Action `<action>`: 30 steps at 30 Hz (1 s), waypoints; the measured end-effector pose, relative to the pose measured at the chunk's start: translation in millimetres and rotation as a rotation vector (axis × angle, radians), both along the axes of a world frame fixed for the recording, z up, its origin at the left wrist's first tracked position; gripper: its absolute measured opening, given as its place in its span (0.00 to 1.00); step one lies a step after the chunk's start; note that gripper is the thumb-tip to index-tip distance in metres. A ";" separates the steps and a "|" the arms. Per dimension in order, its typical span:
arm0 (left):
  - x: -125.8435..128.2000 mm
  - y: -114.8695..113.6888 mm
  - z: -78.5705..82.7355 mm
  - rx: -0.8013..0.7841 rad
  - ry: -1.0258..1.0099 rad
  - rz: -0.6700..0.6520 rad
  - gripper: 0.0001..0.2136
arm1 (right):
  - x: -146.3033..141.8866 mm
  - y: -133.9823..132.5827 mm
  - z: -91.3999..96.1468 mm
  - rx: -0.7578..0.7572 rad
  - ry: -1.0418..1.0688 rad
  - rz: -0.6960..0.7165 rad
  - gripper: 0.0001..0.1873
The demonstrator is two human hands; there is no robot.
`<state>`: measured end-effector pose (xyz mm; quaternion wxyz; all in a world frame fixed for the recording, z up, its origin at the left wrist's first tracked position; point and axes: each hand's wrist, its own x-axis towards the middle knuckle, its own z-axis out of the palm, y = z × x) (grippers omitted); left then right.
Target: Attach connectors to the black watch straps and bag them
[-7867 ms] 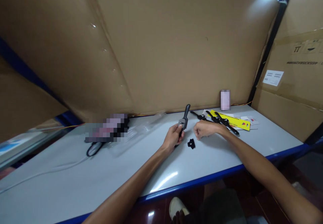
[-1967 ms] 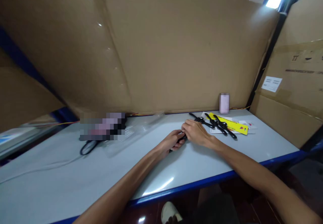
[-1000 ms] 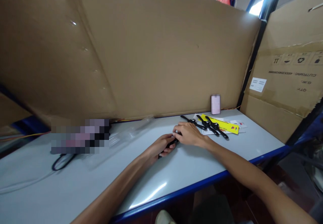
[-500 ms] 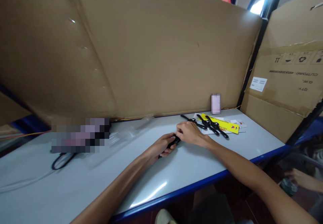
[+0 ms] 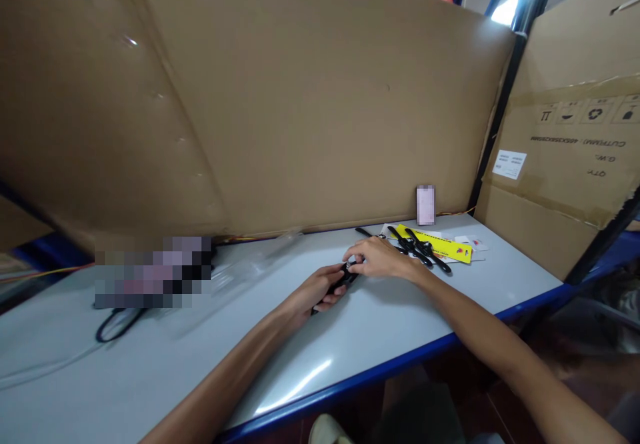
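Observation:
My left hand is closed around a black spokeshave, held just above the white tabletop. One handle end sticks out below my fingers. At the tool's middle, the fingers of my right hand pinch near a small silvery part, perhaps a screw; the fingertips partly cover it. Beyond my right hand lie several more black spokeshaves, side by side on a yellow printed card and white papers.
Cardboard walls the back, and a printed carton stands at right. A phone leans at the back. Clear plastic packaging and a blurred-out object with a black loop lie left. A blue edge runs along the table's front.
My right fingers have shifted slightly on the spokeshave, and the silvery part now shows between them. My left hand keeps its grip. Another person's hand at lower right has moved and is blurred.

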<state>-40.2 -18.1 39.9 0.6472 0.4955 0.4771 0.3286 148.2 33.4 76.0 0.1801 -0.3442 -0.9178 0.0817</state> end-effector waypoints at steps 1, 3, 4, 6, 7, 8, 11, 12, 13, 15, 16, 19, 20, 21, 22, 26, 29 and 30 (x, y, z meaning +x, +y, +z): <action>-0.1 -0.4 0.2 0.001 -0.003 -0.001 0.10 | 0.8 1.5 -0.4 -0.008 -0.006 0.002 0.11; 0.0 -1.6 1.3 0.006 -0.011 -0.004 0.12 | 1.1 2.9 -1.9 -0.016 -0.003 -0.006 0.08; 0.1 -2.3 1.8 0.010 -0.016 -0.004 0.13 | 0.7 2.7 -2.8 -0.013 0.008 -0.017 0.06; 0.4 -3.2 2.7 0.021 -0.019 -0.005 0.14 | -0.9 1.0 -5.0 -0.001 0.026 -0.036 0.06; 0.5 -3.4 2.9 0.026 -0.017 -0.005 0.15 | -2.0 -0.2 -6.1 0.008 0.029 -0.046 0.07; 0.6 -3.3 2.9 0.029 -0.012 -0.005 0.15 | -3.1 -1.5 -7.0 0.018 0.024 -0.050 0.09; 1.2 -2.7 2.5 0.030 0.011 -0.011 0.14 | -5.8 -4.7 -8.8 0.054 -0.018 -0.043 0.13; 1.6 -2.6 2.6 0.031 0.018 -0.013 0.13 | -6.3 -5.4 -8.9 0.067 -0.026 -0.041 0.14; 2.0 -2.8 2.9 0.034 0.024 -0.014 0.13 | -6.7 -5.9 -8.7 0.080 -0.029 -0.043 0.14; 3.0 -3.7 4.2 0.043 0.036 -0.018 0.12 | -7.0 -6.6 -7.9 0.092 -0.023 -0.059 0.13; 3.5 -4.4 5.1 0.049 0.041 -0.019 0.12 | -7.0 -6.8 -7.3 0.091 -0.022 -0.070 0.12; 4.7 -6.2 7.8 0.051 0.051 -0.024 0.12 | -7.1 -7.7 -5.4 0.078 -0.022 -0.088 0.11; 4.9 -6.6 8.4 0.047 0.053 -0.021 0.12 | -7.2 -8.2 -5.0 0.072 -0.019 -0.090 0.11; 5.0 -6.9 8.8 0.044 0.054 -0.016 0.12 | -7.5 -8.9 -4.7 0.068 -0.016 -0.091 0.11; 5.2 -7.1 8.9 0.042 0.054 -0.014 0.12 | -7.9 -9.5 -4.6 0.064 -0.012 -0.092 0.11; 5.5 -7.0 8.2 0.070 0.047 -0.025 0.08 | -10.5 -11.1 -5.1 0.055 0.001 -0.106 0.11; 5.9 -6.7 8.0 0.070 0.049 -0.030 0.06 | -11.1 -9.9 -5.4 0.017 0.004 -0.102 0.05; 6.0 -6.7 8.1 0.064 0.052 -0.030 0.06 | -10.8 -9.1 -5.5 0.005 0.009 -0.097 0.05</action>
